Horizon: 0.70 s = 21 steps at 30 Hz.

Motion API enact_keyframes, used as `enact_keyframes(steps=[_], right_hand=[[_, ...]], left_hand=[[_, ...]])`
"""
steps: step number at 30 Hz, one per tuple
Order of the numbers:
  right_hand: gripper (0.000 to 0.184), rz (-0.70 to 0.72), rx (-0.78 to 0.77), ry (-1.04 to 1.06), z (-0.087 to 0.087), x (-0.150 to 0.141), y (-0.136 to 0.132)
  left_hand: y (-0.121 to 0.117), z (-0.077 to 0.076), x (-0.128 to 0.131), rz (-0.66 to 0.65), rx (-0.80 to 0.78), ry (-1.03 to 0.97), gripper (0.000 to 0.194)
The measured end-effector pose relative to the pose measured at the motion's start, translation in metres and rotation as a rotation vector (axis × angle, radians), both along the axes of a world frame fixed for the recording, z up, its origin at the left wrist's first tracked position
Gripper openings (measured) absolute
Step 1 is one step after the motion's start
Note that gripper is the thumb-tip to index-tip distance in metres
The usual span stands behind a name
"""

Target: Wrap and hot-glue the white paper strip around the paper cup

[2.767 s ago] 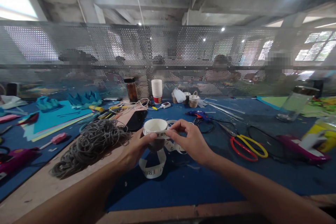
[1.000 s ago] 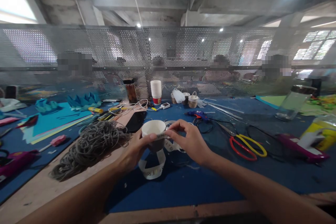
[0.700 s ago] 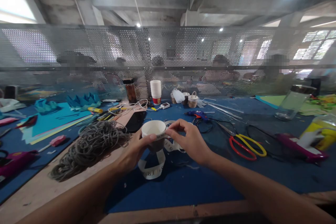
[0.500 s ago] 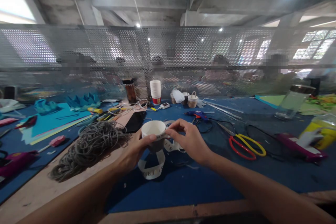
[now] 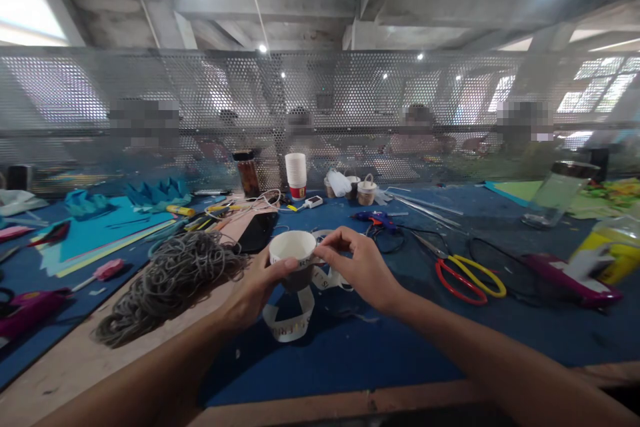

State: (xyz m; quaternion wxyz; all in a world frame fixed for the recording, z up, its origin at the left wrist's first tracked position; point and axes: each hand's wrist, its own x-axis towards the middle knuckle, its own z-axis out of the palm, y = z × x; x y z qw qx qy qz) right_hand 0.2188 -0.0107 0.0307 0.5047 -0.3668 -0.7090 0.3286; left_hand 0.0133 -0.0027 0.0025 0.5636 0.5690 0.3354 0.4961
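From where I stand, the small white paper cup with a grey lower part (image 5: 294,247) is upright in front of the person, mouth up, well in from the table's near edge (image 5: 345,401). The left hand (image 5: 255,285) is curled round its left side, thumb pressed on the front just below the rim. The right hand (image 5: 367,271) pinches, thumb to forefinger, a pale flat ribbon printed with dark letters (image 5: 290,331) at the cup's right side. That ribbon runs round the rim, and its loose loops hang before and beside the cup; I can't tell whether the base touches the blue table covering (image 5: 400,360). Between loops and near edge lies a broad blue stretch. Leftward, the tangled heap of grey cord (image 5: 175,287) crowds the left forearm, and a flat black phone (image 5: 257,232) sits just behind the hand. Rightward there's more room, out to the red-and-yellow-handled metal scissors (image 5: 443,254). A blue glue gun (image 5: 383,219) lies behind the right hand.
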Motion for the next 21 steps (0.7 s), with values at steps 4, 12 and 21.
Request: enact_keyframes(steps=[4,12,21], right_hand=[[0.016,0.010,-0.014,0.011,-0.0007,0.0000,0.0014],[0.018,0.018,-0.041,0.018,-0.0030,0.0007,0.0045],[0.026,0.038,-0.108,0.079,-0.0089,0.0017,0.0091]], left_hand=[[0.0010,-0.0017,-0.0001,0.031,-0.013,-0.009,0.049],[0.0005,-0.0009,-0.0013,0.038,-0.009,0.022,0.051],[0.0037,0.0004,-0.0022,0.041,-0.014,0.028,0.072]])
